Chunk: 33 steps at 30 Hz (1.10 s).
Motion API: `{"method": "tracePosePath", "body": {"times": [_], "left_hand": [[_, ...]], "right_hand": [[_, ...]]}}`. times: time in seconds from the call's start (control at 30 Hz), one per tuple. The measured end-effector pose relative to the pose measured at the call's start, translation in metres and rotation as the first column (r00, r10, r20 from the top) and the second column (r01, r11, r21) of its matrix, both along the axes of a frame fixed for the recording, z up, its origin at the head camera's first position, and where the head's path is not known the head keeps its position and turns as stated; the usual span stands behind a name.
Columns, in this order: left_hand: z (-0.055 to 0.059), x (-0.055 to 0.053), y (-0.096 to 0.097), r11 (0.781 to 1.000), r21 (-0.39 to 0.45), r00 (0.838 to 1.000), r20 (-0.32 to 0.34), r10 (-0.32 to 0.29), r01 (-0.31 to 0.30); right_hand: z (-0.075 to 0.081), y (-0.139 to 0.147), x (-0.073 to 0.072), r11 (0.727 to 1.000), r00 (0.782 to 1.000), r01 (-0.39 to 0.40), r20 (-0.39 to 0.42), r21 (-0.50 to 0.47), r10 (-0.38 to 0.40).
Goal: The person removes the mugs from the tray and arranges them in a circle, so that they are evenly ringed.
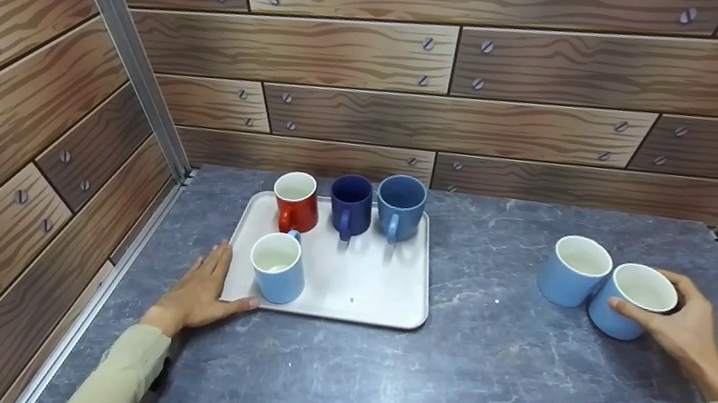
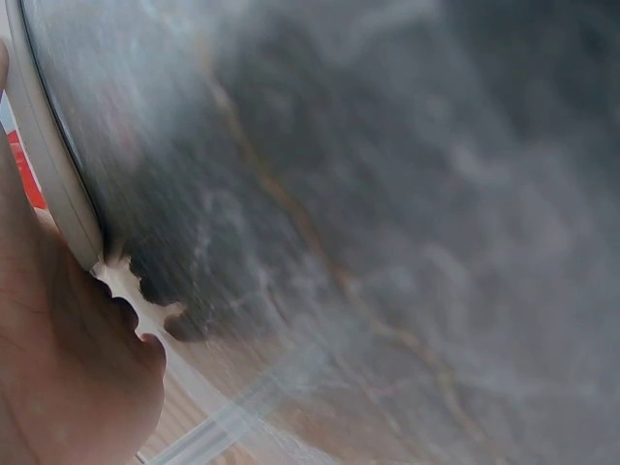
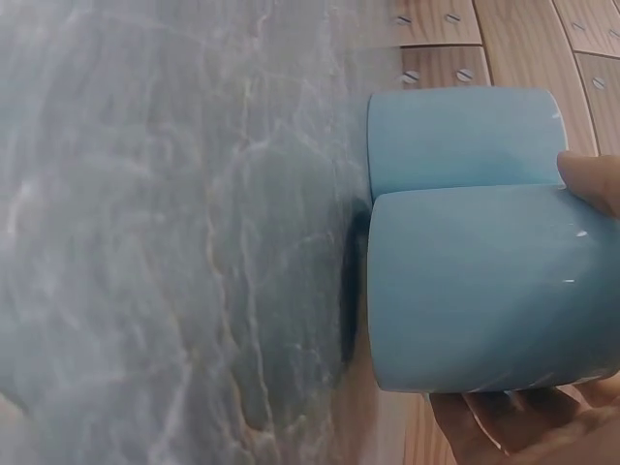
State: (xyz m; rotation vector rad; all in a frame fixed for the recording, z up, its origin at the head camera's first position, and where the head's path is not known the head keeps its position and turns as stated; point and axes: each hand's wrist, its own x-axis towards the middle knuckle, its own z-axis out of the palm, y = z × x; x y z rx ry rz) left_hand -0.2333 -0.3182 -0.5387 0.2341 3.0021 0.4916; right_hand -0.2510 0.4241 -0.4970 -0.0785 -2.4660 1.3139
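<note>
At the right of the head view, my right hand (image 1: 687, 318) grips a light blue mug (image 1: 616, 318) with a white inside, thumb on the near side and fingers behind. Another light blue mug (image 1: 569, 284) stands right beside it; the right wrist view shows the held mug (image 3: 484, 291) in front of its neighbour (image 3: 460, 140). I cannot tell whether the held mug's base touches the table. My left hand (image 1: 198, 295) rests with straight, spread fingers at the near left corner of a white tray (image 1: 360, 293). Nearest to it on the tray is a light blue mug (image 1: 278, 274).
Along the tray's far side stand a red mug (image 1: 301, 213), a dark blue mug (image 1: 351, 207) and a medium blue mug (image 1: 401, 211). The grey marbled table (image 1: 445, 389) meets wood-patterned walls (image 1: 357, 113) at the back and left.
</note>
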Motion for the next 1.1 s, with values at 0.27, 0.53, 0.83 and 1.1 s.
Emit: {"method": "tracePosePath", "body": {"times": [0.27, 0.53, 0.83, 1.1], "left_hand": [[0.0000, -0.0003, -0.0007, 1.000, 0.005, 1.000, 0.020, 0.012, -0.012], [-0.0003, 0.0000, -0.0008, 1.000, 0.014, 1.000, 0.026, 0.010, -0.011], [-0.0017, -0.0014, -0.0005, 1.000, 0.009, 1.000, 0.012, -0.002, 0.002], [-0.0021, -0.0011, -0.0011, 1.000, 0.008, 1.000, 0.008, 0.003, -0.003]], "right_hand": [[-0.0046, -0.0021, -0.0010, 1.000, 1.000, 0.005, -0.006, 0.002, -0.005], [-0.0058, -0.0034, -0.0014, 1.000, 1.000, 0.008, 0.006, 0.022, -0.008], [-0.0073, -0.0026, 0.0006, 0.999, 0.999, 0.007, 0.032, 0.031, -0.008], [-0.0049, -0.0021, 0.0001, 0.998, 0.999, -0.026, 0.046, 0.050, 0.024]]}}
